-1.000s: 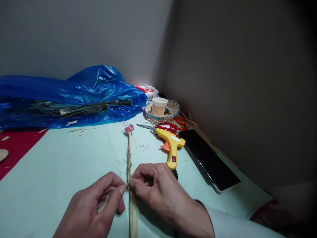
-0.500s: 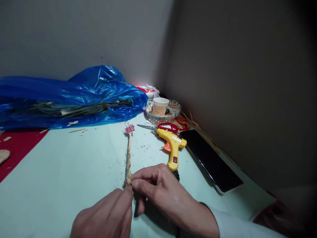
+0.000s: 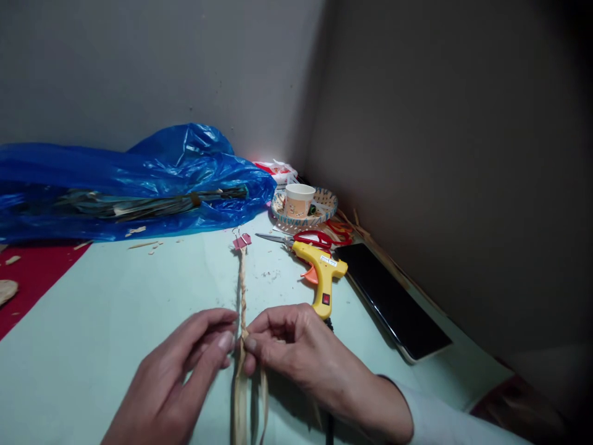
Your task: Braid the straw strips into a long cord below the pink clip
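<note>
A narrow braid of pale dried plant strips [image 3: 243, 290] runs toward me over the light green table, its far end gripped by a pink binder clip [image 3: 241, 240]. My right hand [image 3: 296, 346] pinches the braid at its near end between thumb and fingers. Below that pinch, loose flat strips [image 3: 239, 408] hang down toward me. Just left of the braid is my left hand [image 3: 185, 364], thumb and fingers apart, with nothing visible between them. A yellow glue gun [image 3: 325, 272] lies beyond my right hand.
Red-handled scissors [image 3: 310, 238] lie behind the glue gun, and a dark-screened phone [image 3: 393, 303] is at right. Farther back, a paper cup [image 3: 299, 201] stands in a woven tray [image 3: 331, 207]. A blue plastic bag [image 3: 185, 161] with bundled strips lies along the wall.
My left hand has let go of the braid, moved left and up, and opened its fingers. My right hand keeps its pinch. The loose strips below are now in sight.
</note>
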A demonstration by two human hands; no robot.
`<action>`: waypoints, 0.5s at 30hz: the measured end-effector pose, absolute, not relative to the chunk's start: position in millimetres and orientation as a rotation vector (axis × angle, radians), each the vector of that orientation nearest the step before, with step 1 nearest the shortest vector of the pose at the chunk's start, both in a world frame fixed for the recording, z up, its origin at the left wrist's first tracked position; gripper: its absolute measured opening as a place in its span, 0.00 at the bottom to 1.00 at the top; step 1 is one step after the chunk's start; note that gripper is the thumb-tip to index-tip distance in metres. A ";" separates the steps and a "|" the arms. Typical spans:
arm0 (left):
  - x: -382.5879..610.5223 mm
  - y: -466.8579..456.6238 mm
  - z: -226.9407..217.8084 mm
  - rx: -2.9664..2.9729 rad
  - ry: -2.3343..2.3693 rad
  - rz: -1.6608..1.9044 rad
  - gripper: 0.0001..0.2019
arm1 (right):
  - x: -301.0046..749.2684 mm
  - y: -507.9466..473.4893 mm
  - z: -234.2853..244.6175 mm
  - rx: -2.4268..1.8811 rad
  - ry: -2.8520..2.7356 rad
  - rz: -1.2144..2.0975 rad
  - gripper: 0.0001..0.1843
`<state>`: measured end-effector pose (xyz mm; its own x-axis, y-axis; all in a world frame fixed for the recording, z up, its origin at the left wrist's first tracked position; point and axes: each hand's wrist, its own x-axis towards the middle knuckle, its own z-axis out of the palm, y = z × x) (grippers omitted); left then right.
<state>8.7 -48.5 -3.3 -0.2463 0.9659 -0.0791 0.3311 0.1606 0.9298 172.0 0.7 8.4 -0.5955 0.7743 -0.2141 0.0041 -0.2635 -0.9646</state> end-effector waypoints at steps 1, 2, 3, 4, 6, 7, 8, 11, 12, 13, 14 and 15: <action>6.5 -44.5 -3.7 1.126 1.582 1.010 0.11 | 172.4 0.9 7.7 -0.930 -1.456 1.921 0.08; 5.2 -41.5 -4.5 1.037 1.446 0.941 0.13 | 172.6 1.2 7.1 -0.902 -1.452 1.936 0.09; 4.9 -39.6 -5.5 0.975 1.334 0.894 0.14 | 172.8 1.6 6.8 -0.895 -1.460 1.940 0.09; 5.6 -38.7 -6.3 0.923 1.265 0.867 0.14 | 173.1 1.9 7.0 -0.909 -1.484 1.929 0.09; 8.5 -39.0 -6.7 0.824 1.234 0.855 0.14 | 174.0 1.9 8.7 -0.961 -1.587 1.863 0.11; 10.4 -39.8 -6.3 0.785 1.237 0.852 0.14 | 174.7 1.4 9.8 -0.975 -1.659 1.811 0.12; 12.1 -40.6 -5.8 0.758 1.248 0.849 0.15 | 175.7 0.6 10.9 -0.987 -1.735 1.750 0.12; 15.1 -42.7 -5.2 0.789 1.311 0.850 0.15 | 179.0 -4.6 13.0 -1.067 -2.003 1.465 0.14; 15.0 -43.2 -5.7 0.823 1.347 0.856 0.15 | 180.0 -6.9 13.5 -1.116 -2.087 1.340 0.14; 14.6 -43.6 -6.5 0.863 1.384 0.859 0.15 | 180.7 -9.1 14.1 -1.173 -2.156 1.227 0.14; 13.8 -44.0 -7.5 0.913 1.417 0.855 0.15 | 181.2 -11.2 15.0 -1.231 -2.207 1.144 0.14; 12.8 -44.4 -8.6 0.964 1.446 0.842 0.16 | 181.2 -13.0 16.3 -1.276 -2.244 1.090 0.14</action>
